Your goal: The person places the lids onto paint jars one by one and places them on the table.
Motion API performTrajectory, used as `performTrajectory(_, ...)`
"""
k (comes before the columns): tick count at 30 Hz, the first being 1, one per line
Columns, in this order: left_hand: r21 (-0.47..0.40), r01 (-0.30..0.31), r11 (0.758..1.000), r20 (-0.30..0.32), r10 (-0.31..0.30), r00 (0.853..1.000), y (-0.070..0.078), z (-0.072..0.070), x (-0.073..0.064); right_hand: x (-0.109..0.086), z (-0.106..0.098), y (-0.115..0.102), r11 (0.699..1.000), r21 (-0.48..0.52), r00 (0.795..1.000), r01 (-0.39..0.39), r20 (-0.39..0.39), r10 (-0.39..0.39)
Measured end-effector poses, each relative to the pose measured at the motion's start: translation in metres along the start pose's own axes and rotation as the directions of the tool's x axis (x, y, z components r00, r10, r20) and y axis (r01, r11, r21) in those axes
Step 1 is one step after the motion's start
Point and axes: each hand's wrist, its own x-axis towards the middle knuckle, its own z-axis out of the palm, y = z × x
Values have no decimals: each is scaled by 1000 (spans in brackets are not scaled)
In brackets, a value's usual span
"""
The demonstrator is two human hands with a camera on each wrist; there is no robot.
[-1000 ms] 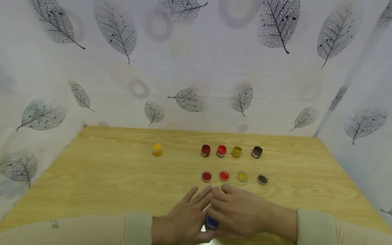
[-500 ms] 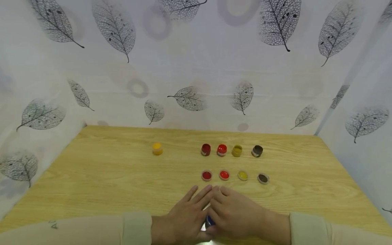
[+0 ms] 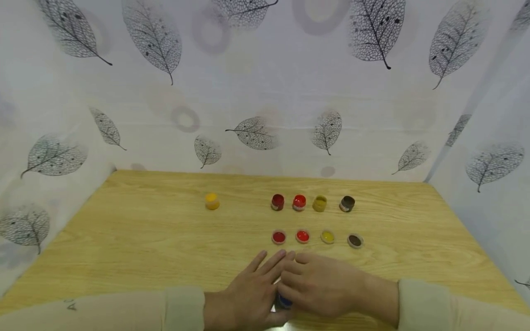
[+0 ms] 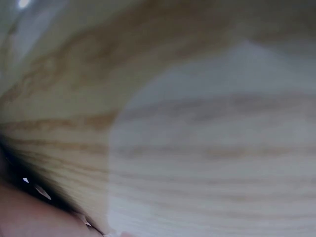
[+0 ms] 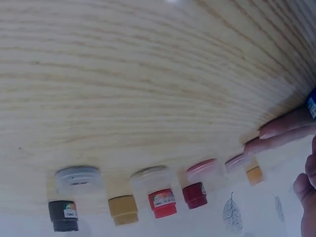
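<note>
A small blue paint jar [image 3: 285, 301] stands low in the middle of the head view, between both hands and partly hidden by them. My left hand [image 3: 248, 294] holds it from the left, fingers stretched forward and thumb around the near side. Curled over the jar's top and right side are the fingers of my right hand [image 3: 323, 285]; the lid is hidden under them. In the right wrist view a bit of the blue jar [image 5: 312, 104] shows at the right edge, beside the left hand's fingers [image 5: 286, 127]. The left wrist view shows mostly wood grain.
Open paint jars in dark red [image 3: 278, 202], red [image 3: 299, 203], ochre [image 3: 319, 203] and black [image 3: 347, 203] stand in a row. Paint-stained lids, such as the red lid [image 3: 302, 236], lie before them. A yellow-orange jar [image 3: 212, 201] stands farther left. Leaf-print cloth [image 3: 265, 82] surrounds the table.
My right hand's wrist and fingers have turned slightly back and forth over the blue paint jar. My left hand stays in place, and the other jars and lids have not moved.
</note>
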Motion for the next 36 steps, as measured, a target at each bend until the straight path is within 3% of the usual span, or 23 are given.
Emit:
performTrajectory(4,-26,3,1000,19,-3,1000,1,0,0,4,3,-6,998,-54,1000,-15,-17,14)
performTrajectory(8,-27,4,1000,33,-3,999,1,-1,1,6,7,-13,993,-76,995,-92,-46,89)
performTrajectory(13,-57,-7,998,22,8,1000,-1,1,0,7,5,-17,984,-95,988,-152,-15,151)
performTrajectory(16,-69,-12,998,3,13,1000,-1,3,0,5,-1,-12,985,-114,990,-133,22,136)
performTrajectory(21,-96,6,995,35,-3,999,0,-1,1,-2,-8,-1,996,-82,998,-44,49,49)
performTrajectory(25,-66,14,998,38,-11,999,2,-2,2,-3,-7,0,998,-60,998,-15,64,18)
performTrajectory(31,-39,8,999,9,-7,1000,2,-1,3,-4,0,-4,997,-64,998,-39,42,42)
performTrajectory(36,-44,15,999,-19,-16,1000,2,2,0,-2,6,-12,992,-43,993,-116,0,116)
